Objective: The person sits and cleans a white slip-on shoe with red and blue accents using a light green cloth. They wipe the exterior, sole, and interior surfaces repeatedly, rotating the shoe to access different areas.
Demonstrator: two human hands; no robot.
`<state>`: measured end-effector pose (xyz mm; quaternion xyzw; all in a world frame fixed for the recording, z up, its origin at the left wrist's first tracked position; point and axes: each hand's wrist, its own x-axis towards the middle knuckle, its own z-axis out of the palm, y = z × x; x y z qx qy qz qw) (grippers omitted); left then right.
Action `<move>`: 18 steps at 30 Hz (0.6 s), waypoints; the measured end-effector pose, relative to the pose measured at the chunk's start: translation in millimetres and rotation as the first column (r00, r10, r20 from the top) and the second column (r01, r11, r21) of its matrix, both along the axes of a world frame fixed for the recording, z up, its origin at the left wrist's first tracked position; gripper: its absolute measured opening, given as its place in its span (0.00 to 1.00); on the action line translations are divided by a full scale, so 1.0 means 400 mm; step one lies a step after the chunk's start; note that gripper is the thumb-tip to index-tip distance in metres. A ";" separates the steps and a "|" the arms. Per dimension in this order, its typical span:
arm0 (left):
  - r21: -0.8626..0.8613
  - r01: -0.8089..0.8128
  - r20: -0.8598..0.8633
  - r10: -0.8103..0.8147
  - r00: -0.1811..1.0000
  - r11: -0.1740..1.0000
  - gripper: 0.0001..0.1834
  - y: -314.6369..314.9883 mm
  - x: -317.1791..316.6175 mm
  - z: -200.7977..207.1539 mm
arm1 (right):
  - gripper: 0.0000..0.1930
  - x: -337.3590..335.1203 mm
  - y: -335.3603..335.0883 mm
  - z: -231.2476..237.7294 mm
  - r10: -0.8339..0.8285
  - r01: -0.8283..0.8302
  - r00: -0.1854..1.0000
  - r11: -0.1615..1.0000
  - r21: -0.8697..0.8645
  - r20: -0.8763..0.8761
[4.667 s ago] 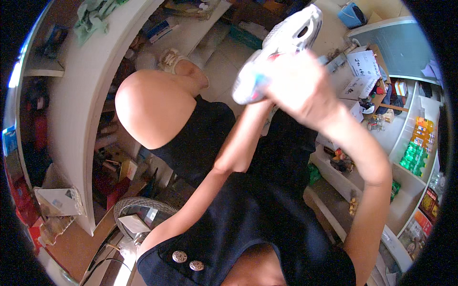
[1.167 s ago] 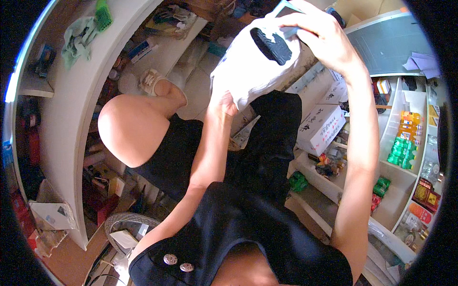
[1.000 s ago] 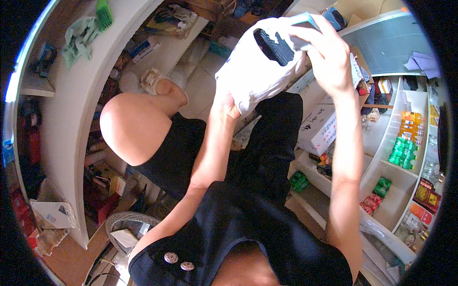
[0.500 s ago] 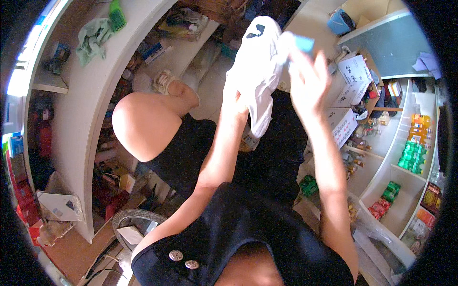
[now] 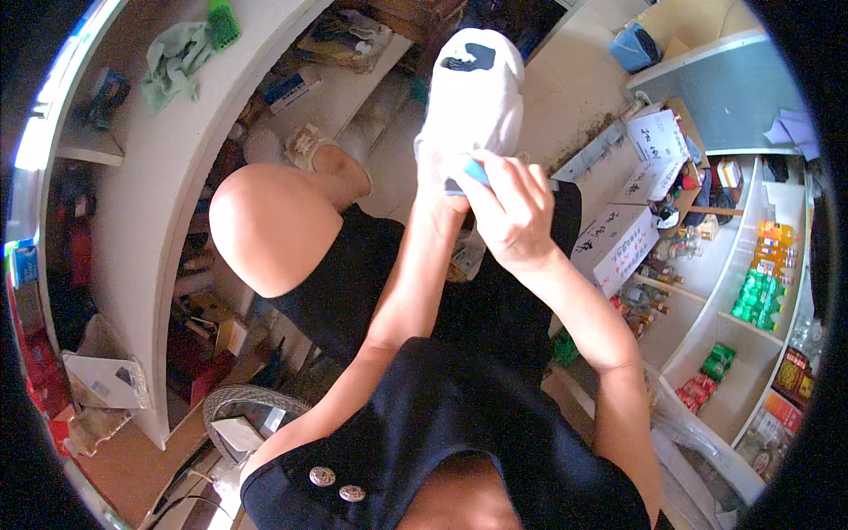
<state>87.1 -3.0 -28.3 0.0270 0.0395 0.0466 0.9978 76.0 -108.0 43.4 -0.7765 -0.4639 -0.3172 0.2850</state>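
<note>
A white shoe [image 5: 473, 113] with a black patch near its far end is held up in front of me. My left hand [image 5: 436, 187] holds it from the near side; most of its fingers are hidden by the shoe. My right hand [image 5: 517, 208] is closed on a small blue-and-white block [image 5: 475, 170], perhaps a sponge or brush. That block is against the near part of the shoe, close to my left wrist.
On the left, a white counter [image 5: 146, 203] carries a green cloth [image 5: 177, 62] and a green brush [image 5: 223, 25]. At right stand an open white carton [image 5: 618, 238] and shelves with green bottles [image 5: 757, 299]. A wicker basket [image 5: 243, 415] is at lower left.
My right hand has come down and left, bringing the blue-and-white block from beside the shoe's far end to its near part. The shoe has turned, and its near end no longer shows.
</note>
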 end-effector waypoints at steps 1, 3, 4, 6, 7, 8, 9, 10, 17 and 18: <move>-0.027 -0.046 -0.092 0.043 0.995 0.999 0.22 -0.008 0.005 0.021 | 0.04 0.023 0.005 0.016 -0.085 0.096 0.977 0.994 0.048 -0.197; 0.054 -0.104 -0.304 0.115 0.946 0.993 0.20 -0.040 -0.001 0.096 | 0.04 0.079 0.010 0.049 -0.085 0.219 0.831 0.958 0.183 -0.549; 0.140 -0.104 -0.316 0.144 0.938 0.985 0.23 -0.048 0.000 0.092 | 0.04 0.100 0.015 0.062 0.033 0.250 0.747 0.912 0.326 -0.664; 0.217 -0.135 -0.167 0.173 0.971 0.967 0.25 -0.025 -0.008 0.061 | 0.06 0.075 0.010 0.000 -0.115 0.137 0.949 0.989 0.055 -0.292; 0.368 -0.213 0.070 0.202 0.977 0.905 0.27 -0.012 -0.017 0.037 | 0.09 0.022 0.014 -0.025 -0.059 0.062 0.995 0.997 0.035 -0.082; 0.337 -0.236 -0.008 0.253 0.967 0.911 0.27 -0.027 0.003 0.022 | 0.09 0.061 0.004 -0.015 -0.133 0.137 0.982 0.990 0.018 -0.135; 0.318 -0.253 -0.113 0.302 0.947 0.914 0.28 -0.049 0.011 0.032 | 0.09 0.108 -0.002 0.018 -0.205 0.208 0.955 0.978 -0.005 -0.214; 0.291 -0.262 -0.216 0.330 0.919 0.920 0.28 -0.063 0.013 0.041 | 0.10 0.125 -0.008 0.049 -0.290 0.290 0.915 0.956 -0.042 -0.281; 0.351 -0.189 -0.292 0.299 0.908 0.917 0.26 -0.083 -0.011 0.061 | 0.06 0.119 -0.024 0.025 -0.312 0.298 0.940 0.948 -0.114 -0.135; 0.362 -0.170 -0.338 0.299 0.892 0.917 0.25 -0.080 0.005 0.077 | 0.06 0.137 -0.007 0.047 -0.289 0.291 0.931 0.956 -0.022 -0.224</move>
